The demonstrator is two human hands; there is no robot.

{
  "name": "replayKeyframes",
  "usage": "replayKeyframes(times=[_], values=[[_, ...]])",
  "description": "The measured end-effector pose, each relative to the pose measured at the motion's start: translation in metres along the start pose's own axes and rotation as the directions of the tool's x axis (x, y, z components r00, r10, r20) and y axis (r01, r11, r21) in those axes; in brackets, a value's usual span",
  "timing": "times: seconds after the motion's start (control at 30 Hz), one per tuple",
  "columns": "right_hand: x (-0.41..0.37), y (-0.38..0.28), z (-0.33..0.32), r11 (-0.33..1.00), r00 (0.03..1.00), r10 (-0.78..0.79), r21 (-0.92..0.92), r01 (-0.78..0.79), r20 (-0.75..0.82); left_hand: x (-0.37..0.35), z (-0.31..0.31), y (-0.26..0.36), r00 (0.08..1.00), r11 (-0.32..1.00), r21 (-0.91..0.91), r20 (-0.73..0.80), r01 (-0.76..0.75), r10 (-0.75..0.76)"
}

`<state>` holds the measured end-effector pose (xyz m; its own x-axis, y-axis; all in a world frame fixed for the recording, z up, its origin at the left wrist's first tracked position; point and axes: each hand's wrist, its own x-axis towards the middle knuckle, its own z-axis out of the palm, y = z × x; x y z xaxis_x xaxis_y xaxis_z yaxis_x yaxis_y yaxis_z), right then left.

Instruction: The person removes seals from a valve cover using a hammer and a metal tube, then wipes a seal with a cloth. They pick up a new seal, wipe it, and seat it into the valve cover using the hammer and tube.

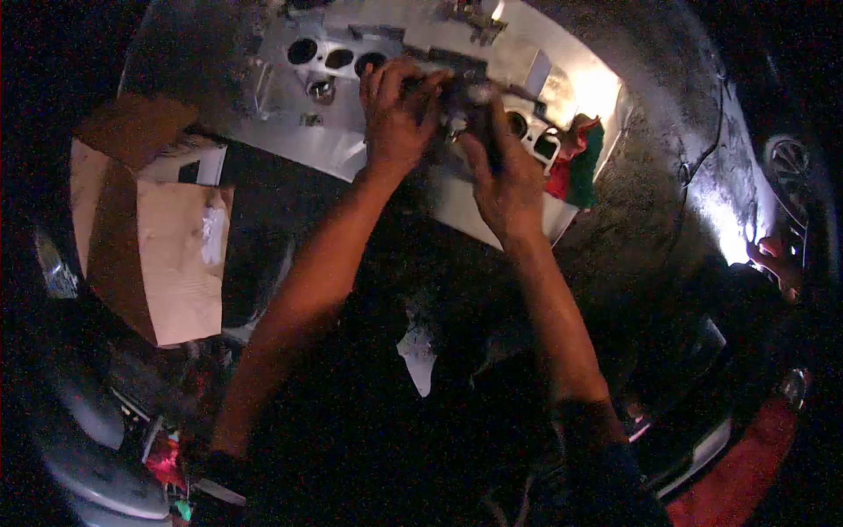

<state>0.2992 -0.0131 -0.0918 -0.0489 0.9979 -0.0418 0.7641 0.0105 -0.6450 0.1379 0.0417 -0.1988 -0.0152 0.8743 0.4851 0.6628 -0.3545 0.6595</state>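
My left hand point(399, 119) is at the top middle, its fingers curled at the left side of a dark mechanical part point(458, 107). My right hand point(511, 184) reaches that part from the right, thumb and fingers closed around its side. Shadow hides the part's exact kind and where the fingertips press. Under and beside both hands lies a pale metal piece with round holes point(320, 54), resting on a light-coloured work surface point(325, 156). A red and green cloth point(577, 167) lies at the right end of this surface.
An open cardboard box point(180, 255) stands at the left. Strong light falls on the surface's right corner. At the far right, another person's hand point(777, 263) is beside a bright light point(733, 233). A red sleeve point(742, 465) shows at lower right. Much of the foreground is dark.
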Motion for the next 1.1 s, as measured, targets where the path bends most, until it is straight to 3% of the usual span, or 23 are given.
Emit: replayKeyframes(times=[0.03,0.13,0.2,0.23,0.3,0.33,0.43,0.63,0.77,0.9,1.1], values=[[0.001,0.001,0.0,0.996,0.999,0.038,0.075,-0.039,0.021,0.005,0.0,0.004,0.999,0.999,-0.017,0.003,0.048,-0.048],[-0.002,-0.003,-0.008,0.997,0.998,0.001,0.082,0.005,-0.065,0.006,-0.002,-0.001,0.999,0.999,0.039,0.045,-0.023,0.021],[-0.006,-0.005,-0.013,0.987,0.983,-0.075,0.125,0.097,-0.168,0.003,0.001,-0.002,0.999,0.998,-0.033,0.022,0.044,-0.044],[-0.006,-0.011,-0.02,0.984,0.987,-0.033,0.169,0.06,-0.159,0.002,0.001,0.002,0.997,0.994,-0.071,0.014,0.08,-0.08],[-0.007,-0.015,-0.026,0.983,0.971,-0.088,0.14,0.121,-0.221,0.003,0.006,-0.003,1.0,0.999,0.047,0.015,-0.003,0.003],[-0.007,-0.015,-0.028,0.982,0.976,-0.07,0.155,0.103,-0.206,0.001,0.007,-0.006,0.999,0.993,0.109,0.024,-0.044,0.042],[-0.006,-0.014,-0.027,0.977,0.987,0.012,0.212,0.023,-0.161,0.0,0.012,-0.012,0.996,0.996,0.045,-0.05,-0.074,0.076],[-0.016,0.008,-0.016,0.949,0.977,0.171,0.289,-0.129,-0.124,0.0,-0.001,-0.002,0.998,0.999,-0.017,0.049,-0.034,0.035],[-0.018,0.009,-0.017,0.941,0.977,0.199,0.293,-0.166,-0.083,0.003,-0.011,0.001,0.985,0.994,0.045,0.147,-0.101,0.093],[-0.009,0.015,-0.003,0.98,0.989,0.006,0.2,0.024,-0.15,0.003,-0.009,-0.008,0.976,0.989,0.056,0.178,-0.139,0.127],[0.006,0.021,0.01,0.983,0.987,-0.1,0.139,0.118,-0.127,-0.002,-0.008,-0.01,0.982,0.995,0.011,0.158,-0.103,0.1]])
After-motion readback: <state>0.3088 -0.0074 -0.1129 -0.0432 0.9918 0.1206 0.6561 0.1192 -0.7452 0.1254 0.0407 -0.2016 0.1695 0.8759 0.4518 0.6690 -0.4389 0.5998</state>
